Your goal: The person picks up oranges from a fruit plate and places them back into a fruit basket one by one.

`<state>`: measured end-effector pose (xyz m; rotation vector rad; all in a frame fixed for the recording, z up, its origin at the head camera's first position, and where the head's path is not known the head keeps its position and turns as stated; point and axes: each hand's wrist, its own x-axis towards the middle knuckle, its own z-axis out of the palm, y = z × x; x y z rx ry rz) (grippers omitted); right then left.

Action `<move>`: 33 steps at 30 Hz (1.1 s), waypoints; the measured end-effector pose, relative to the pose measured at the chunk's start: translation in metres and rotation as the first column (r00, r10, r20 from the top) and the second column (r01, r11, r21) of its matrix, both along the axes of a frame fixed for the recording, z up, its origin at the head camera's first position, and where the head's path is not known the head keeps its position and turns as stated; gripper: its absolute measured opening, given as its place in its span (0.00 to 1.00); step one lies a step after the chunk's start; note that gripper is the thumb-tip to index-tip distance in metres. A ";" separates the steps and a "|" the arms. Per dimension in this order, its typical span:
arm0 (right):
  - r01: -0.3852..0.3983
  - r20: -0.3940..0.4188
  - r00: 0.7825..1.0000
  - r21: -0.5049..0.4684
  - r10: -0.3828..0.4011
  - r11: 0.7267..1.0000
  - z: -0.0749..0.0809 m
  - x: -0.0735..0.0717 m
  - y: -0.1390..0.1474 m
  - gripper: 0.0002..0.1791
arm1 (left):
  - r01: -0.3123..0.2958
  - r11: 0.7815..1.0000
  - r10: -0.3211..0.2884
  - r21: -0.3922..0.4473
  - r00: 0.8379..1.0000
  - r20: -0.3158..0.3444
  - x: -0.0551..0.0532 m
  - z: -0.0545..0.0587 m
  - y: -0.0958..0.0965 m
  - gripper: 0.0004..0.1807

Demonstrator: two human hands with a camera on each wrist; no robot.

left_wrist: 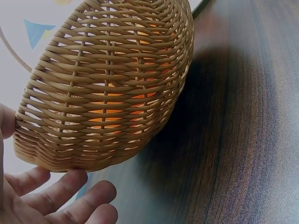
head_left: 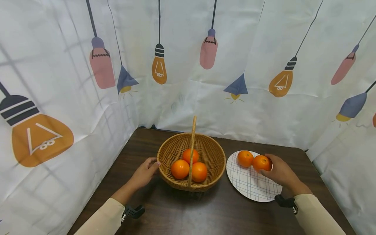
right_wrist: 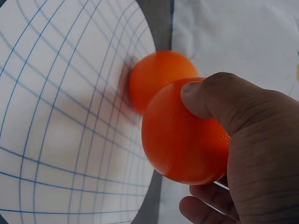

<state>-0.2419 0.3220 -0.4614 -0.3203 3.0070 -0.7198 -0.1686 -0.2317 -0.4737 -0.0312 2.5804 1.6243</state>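
A wicker basket (head_left: 168, 148) with a tall handle holds three oranges, one of them the front right orange (head_left: 199, 172). At its left rim is my left hand (head_left: 146, 173), thumb over the edge and fingers against the outer wall; the left wrist view shows the woven side (left_wrist: 107, 88) close up. On the right, my right hand (head_left: 280, 171) grips an orange (right_wrist: 180, 135), thumb pressed on its skin. Another orange (head_left: 245, 158) sits beside it on a white plate (head_left: 249, 186) with a blue grid pattern.
The dark wooden table (head_left: 188, 215) carries the basket in the middle and the plate to its right. A white curtain (head_left: 182, 107) printed with lamps and bulbs hangs behind the table and along its sides.
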 end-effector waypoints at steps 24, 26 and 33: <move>-0.121 -0.095 0.988 0.027 0.123 0.992 0.042 0.005 -0.038 0.47 | -0.014 1.000 0.015 -0.008 1.000 0.025 0.000 0.002 0.001 0.29; -0.125 -0.099 0.987 0.029 0.127 0.992 0.044 0.005 -0.041 0.46 | -0.014 1.000 0.014 -0.008 1.000 0.026 0.001 0.003 0.002 0.29; -0.140 -0.115 0.983 0.029 0.143 0.990 0.054 0.006 -0.054 0.46 | -0.005 1.000 0.005 -0.007 1.000 0.015 0.001 0.002 0.001 0.30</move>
